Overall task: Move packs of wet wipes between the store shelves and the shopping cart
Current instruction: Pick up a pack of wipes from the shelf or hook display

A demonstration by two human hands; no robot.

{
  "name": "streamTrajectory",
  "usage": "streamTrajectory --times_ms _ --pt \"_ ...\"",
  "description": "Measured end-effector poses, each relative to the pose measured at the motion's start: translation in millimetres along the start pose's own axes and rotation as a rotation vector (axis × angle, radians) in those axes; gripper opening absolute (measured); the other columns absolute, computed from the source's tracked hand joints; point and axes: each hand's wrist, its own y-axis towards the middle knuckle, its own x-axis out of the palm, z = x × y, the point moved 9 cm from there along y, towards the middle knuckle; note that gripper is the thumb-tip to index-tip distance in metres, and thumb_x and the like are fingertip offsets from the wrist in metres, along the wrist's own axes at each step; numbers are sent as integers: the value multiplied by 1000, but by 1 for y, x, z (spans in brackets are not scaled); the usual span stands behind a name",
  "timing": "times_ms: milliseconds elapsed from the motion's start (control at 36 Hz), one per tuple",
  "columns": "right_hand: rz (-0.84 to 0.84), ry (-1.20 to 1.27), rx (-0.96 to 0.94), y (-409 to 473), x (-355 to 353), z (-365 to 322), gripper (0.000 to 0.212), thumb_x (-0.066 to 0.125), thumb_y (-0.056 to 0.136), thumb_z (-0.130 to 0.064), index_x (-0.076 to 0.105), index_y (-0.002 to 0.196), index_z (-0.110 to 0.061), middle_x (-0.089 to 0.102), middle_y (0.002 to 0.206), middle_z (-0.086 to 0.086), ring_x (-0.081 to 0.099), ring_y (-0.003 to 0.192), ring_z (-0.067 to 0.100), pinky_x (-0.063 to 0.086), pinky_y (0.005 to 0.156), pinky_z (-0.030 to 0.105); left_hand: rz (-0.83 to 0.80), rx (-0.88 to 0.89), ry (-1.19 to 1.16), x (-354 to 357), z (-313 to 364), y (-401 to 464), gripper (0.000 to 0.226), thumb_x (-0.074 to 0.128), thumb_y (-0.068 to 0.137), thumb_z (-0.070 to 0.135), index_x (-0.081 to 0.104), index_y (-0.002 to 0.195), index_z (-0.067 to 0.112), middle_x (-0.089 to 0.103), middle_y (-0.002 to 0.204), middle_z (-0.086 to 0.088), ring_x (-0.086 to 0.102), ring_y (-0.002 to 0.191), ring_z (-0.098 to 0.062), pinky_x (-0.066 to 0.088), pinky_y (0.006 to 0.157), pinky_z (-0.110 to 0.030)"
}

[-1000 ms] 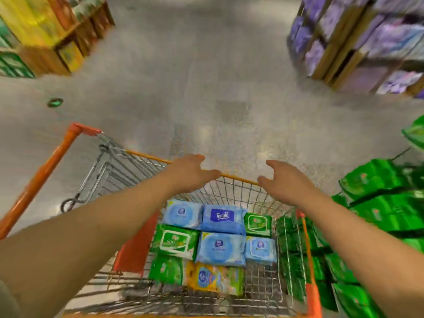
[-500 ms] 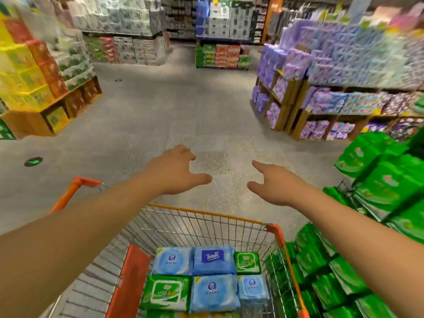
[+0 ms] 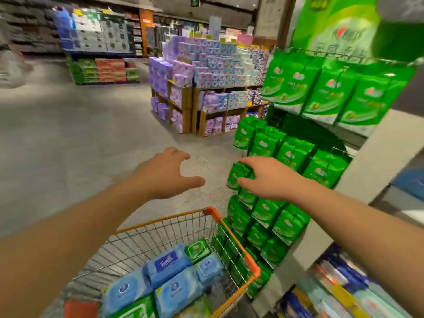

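A wire shopping cart with an orange rim (image 3: 160, 221) stands below my arms. Inside lie several wet wipe packs: a blue Tempo pack (image 3: 166, 263), pale blue packs (image 3: 177, 291) and a small green pack (image 3: 197, 248). To the right, a rack holds rows of hanging green packs (image 3: 292, 157). My right hand (image 3: 266, 177) is at the rack's left edge, thumb and fingers curled round one green pack (image 3: 235, 177) that still hangs among the others. Spread and holding nothing, my left hand (image 3: 165, 174) hovers above the cart's front rim.
A wooden display stacked with purple and white packs (image 3: 206, 72) stands across the grey floor (image 3: 80, 134). Stacked boxes (image 3: 101, 67) fill the far left. A shelf of mixed blue goods (image 3: 339, 290) runs at the lower right, beside the cart.
The view rose and turned right toward the green rack. My right hand reached from above the cart to the rack and took hold of a green pack. My left hand stayed spread.
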Motion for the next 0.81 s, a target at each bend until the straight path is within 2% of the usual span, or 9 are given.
streamTrajectory --times_ms 139,250,361,472,583,722,806 --pt "32 -9 159 -58 -26 60 69 54 99 -48 34 156 -17 41 159 8 41 144 26 35 114 32 -29 167 33 9 80 6 93 56 79 83 36 154 32 33 161 2 38 144 -23 42 112 -48" --pt "62 -11 270 -107 -38 113 69 53 100 -48 34 156 -14 38 161 9 38 146 25 30 116 30 -49 283 20 15 147 12 104 46 68 93 35 153 34 30 162 0 40 143 -26 42 112 -51" --pt "87 7 369 -164 -49 165 66 53 100 -47 37 155 -15 44 157 9 42 143 26 33 113 29 -75 392 -17 25 224 9 103 54 71 87 35 155 30 26 164 -5 32 149 -25 35 118 -45" --pt "116 20 471 -225 -60 215 66 53 100 -46 36 156 -16 45 156 7 44 141 26 37 108 30 -66 473 -5 40 297 1 92 60 79 79 37 154 30 31 162 -3 37 146 -25 37 116 -45" --pt "161 34 553 -284 -66 268 61 56 98 -45 42 151 -17 48 154 6 45 140 26 37 111 34 -84 562 17 58 374 -15 96 57 74 83 38 153 31 32 161 -1 37 146 -23 35 118 -48" --pt "195 42 639 -348 -68 326 65 58 97 -46 42 151 -15 49 153 7 44 141 26 37 113 35 -59 650 25 73 455 -36 83 62 83 72 41 152 30 36 159 1 42 142 -22 37 112 -37" --pt "212 52 701 -389 -67 359 65 58 96 -46 41 152 -17 47 155 4 42 142 25 37 113 34 -80 709 31 87 504 -47 83 61 83 73 41 151 30 40 156 -1 44 140 -23 39 113 -38"
